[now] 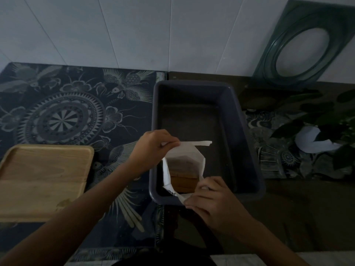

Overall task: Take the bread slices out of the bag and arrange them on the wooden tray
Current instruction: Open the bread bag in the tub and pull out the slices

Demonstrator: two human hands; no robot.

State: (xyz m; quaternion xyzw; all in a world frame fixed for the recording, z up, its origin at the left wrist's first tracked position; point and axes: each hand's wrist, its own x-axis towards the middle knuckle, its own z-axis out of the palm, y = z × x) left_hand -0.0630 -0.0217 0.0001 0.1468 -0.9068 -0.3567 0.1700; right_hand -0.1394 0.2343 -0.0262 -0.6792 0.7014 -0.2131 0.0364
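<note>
A white bag stands with its mouth spread wide inside the near part of a dark grey tub. Brown bread slices show stacked inside the bag. My left hand pinches the bag's far left edge. My right hand grips the bag's near right edge at the tub's rim. A light wooden tray lies to the left on the patterned cloth, with nothing on it.
A dark floral tablecloth covers the table's left part. A green oval-holed panel leans on the tiled wall at the back right. A leafy plant with a white pot sits at the right.
</note>
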